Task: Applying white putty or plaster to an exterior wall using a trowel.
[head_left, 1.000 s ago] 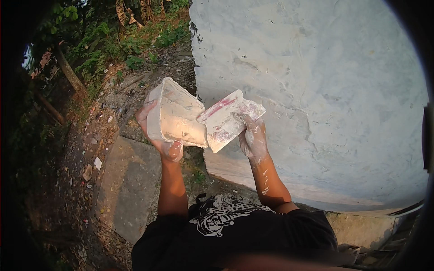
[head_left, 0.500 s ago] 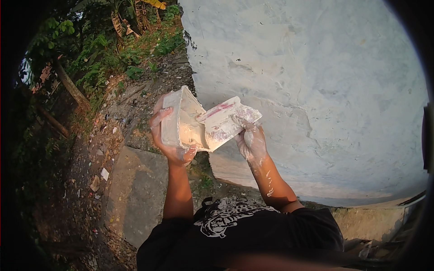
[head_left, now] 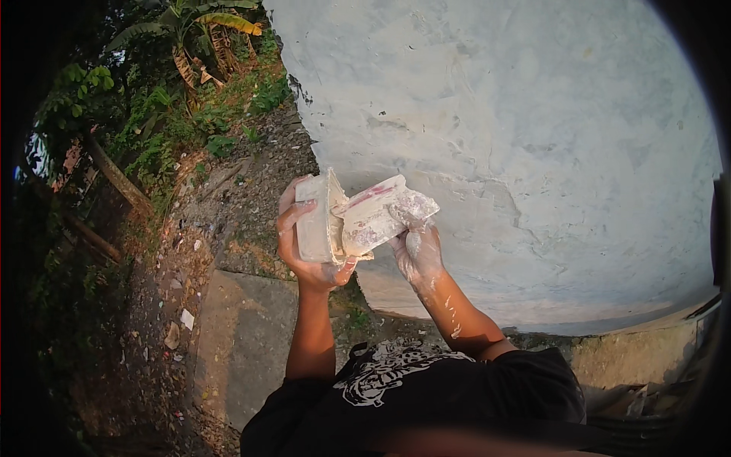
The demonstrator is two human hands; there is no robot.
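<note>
White tub (head_left: 314,232) has tipped mouth-rightward, left hand (head_left: 311,274) clasping it; right hand (head_left: 420,257) pinches scraper (head_left: 375,218), long axis slanting up-right; shirt print (head_left: 381,375) illegible.

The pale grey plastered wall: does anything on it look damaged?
Yes: a ragged line right of the white, pink-streaked flat scraper, and dark patches along the left edge of the wall; both interrupt its pale surface.

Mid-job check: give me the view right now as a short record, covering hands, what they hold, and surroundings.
Left hand: grips the white container from outside
Container: tilted, mouth facing right
Right hand: holds the flat white scraper, stained pinkish
Scraper: left end at the container's mouth
Wall: pale, patchy, right
Ground: concrete slab, lower left
Plants: upper left
</note>
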